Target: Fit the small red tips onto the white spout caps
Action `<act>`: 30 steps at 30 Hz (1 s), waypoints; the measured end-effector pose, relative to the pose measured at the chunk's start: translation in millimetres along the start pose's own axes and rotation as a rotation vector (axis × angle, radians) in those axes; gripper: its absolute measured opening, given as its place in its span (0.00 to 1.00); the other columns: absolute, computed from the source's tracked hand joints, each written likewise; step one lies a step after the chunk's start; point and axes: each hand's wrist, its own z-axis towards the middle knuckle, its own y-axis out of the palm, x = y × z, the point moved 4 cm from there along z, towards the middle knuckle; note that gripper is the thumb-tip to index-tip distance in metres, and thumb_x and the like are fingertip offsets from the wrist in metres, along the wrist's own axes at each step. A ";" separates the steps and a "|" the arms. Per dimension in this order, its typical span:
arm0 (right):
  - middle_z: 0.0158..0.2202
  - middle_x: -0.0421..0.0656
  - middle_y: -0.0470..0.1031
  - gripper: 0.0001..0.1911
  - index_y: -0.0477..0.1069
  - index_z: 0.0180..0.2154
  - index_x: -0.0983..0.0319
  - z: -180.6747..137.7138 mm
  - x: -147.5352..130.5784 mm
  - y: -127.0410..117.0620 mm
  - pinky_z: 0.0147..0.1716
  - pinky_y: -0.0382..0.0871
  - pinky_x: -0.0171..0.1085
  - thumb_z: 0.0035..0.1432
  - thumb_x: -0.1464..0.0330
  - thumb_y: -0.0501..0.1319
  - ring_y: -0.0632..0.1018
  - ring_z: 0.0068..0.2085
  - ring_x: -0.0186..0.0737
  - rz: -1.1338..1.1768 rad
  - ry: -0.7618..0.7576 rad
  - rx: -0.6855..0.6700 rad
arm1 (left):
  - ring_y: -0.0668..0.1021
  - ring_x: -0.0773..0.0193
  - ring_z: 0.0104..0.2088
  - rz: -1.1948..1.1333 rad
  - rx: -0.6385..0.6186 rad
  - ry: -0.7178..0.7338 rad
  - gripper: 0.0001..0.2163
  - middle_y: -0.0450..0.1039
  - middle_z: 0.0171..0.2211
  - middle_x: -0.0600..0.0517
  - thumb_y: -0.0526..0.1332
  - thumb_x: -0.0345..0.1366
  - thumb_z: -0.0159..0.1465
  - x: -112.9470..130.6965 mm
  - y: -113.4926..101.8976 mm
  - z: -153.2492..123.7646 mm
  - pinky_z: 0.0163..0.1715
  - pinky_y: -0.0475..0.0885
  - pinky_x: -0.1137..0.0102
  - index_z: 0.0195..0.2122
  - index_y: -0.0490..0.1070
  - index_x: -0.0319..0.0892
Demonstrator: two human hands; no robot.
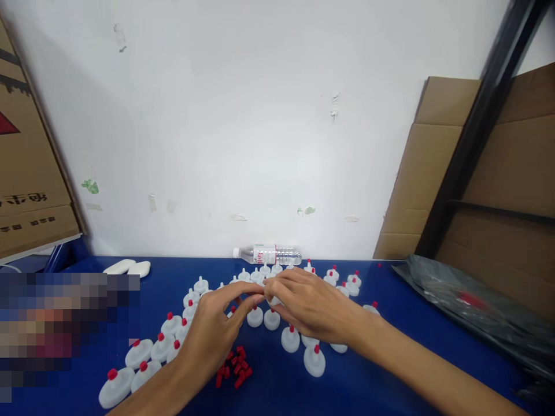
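Observation:
My right hand [306, 300] is closed round a white plastic nozzle cap [274, 300], mostly hidden by the fingers. Touching its fingertips, my left hand [223, 312] is pinched shut; whatever lies in the pinch is too hidden to name. Below my left hand is a loose pile of small red tips [238, 365]. White round nozzle caps stand on both sides, many topped with red tips, such as one cap [314, 361] at the right and another cap [117, 388] at the left front. Behind my hands, several white caps [244, 275] have bare nozzles.
A clear plastic bottle [264, 254] lies on the blue table [381, 370] against the white wall. Two white oval pieces [139, 270] rest at the back left. Dark plastic bagging [468, 306] covers the right side, below cardboard [416, 173]. The left front is blurred out.

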 end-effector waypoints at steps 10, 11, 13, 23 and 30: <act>0.47 0.46 0.76 0.08 0.61 0.50 0.61 -1.4 4.3 -3.0 0.51 0.70 0.41 0.72 0.70 0.57 0.75 0.49 0.44 -0.005 0.002 0.041 | 0.86 0.62 0.36 0.060 0.039 0.056 0.07 0.86 0.37 0.59 0.64 0.41 0.70 0.0 -3.5 -1.2 0.38 0.79 0.72 0.40 0.82 0.52; 0.46 0.46 0.76 0.08 0.61 0.50 0.61 -1.5 3.2 -3.3 0.50 0.70 0.41 0.72 0.71 0.57 0.74 0.49 0.44 -0.012 -0.007 0.041 | 0.86 0.62 0.35 0.073 0.037 0.056 0.07 0.86 0.37 0.59 0.63 0.41 0.70 -0.5 -4.0 -1.0 0.37 0.78 0.71 0.40 0.82 0.52; 0.46 0.46 0.76 0.09 0.61 0.49 0.61 -1.7 0.4 -3.8 0.49 0.69 0.42 0.69 0.75 0.56 0.73 0.49 0.45 -0.036 -0.032 0.034 | 0.86 0.61 0.35 0.099 0.028 0.067 0.07 0.86 0.37 0.57 0.62 0.41 0.71 -1.9 -4.6 -0.3 0.36 0.78 0.71 0.41 0.81 0.50; 0.43 0.49 0.73 0.19 0.62 0.45 0.62 3.2 -16.6 -4.7 0.44 0.67 0.43 0.52 0.83 0.54 0.70 0.42 0.46 -0.150 -0.099 -0.015 | 0.75 0.64 0.32 0.162 -0.188 0.205 0.17 0.74 0.29 0.54 0.50 0.34 0.75 -1.4 3.9 -0.1 0.33 0.69 0.70 0.32 0.73 0.45; 0.41 0.44 0.75 0.22 0.62 0.44 0.58 6.2 -21.2 -21.8 0.43 0.70 0.41 0.49 0.84 0.57 0.73 0.42 0.44 -0.017 -0.021 -0.061 | 0.75 0.64 0.32 0.193 -0.245 0.135 0.15 0.73 0.30 0.55 0.48 0.32 0.75 -9.5 7.9 -4.1 0.35 0.69 0.69 0.34 0.72 0.46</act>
